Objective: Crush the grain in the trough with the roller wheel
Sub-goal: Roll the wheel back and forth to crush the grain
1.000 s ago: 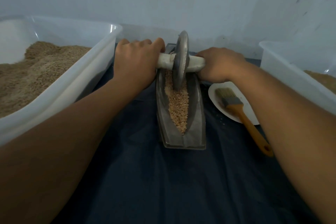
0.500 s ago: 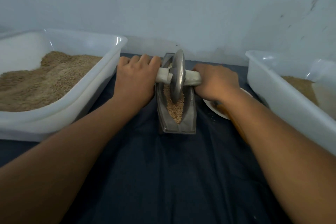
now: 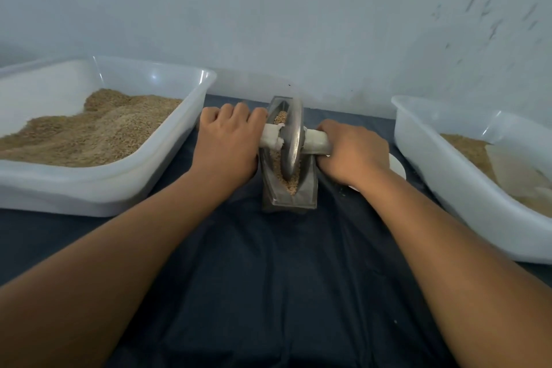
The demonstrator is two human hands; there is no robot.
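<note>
- Across the counter, a dark cloth covers the surface and lies in loose folds beneath the work, with a pale wall behind.
- At the left edge, a large white plastic tub holds a heaped mound of tan grain; its near corner sits just beside the person's left forearm.
- At the right edge, a second white tub holds a shallower layer of similar grain, partly covered by a pale sheet.
- Between the tubs, the narrow metal trough stands end-on to the camera, with its far end close to the wall.
- Upright in the trough, the roller wheel is a grey metal disc whose lower rim presses into the grain lying along the channel; more grain shows behind the wheel at the far end.
- A pale axle handle runs through the wheel's centre and sticks out on both sides.
- Left hand: fingers curled tight over the handle's left end, knuckles up.
- Right hand: closed in a fist around the handle's right end.
- Behind the right wrist, the edge of a small white plate shows on the cloth.
</note>
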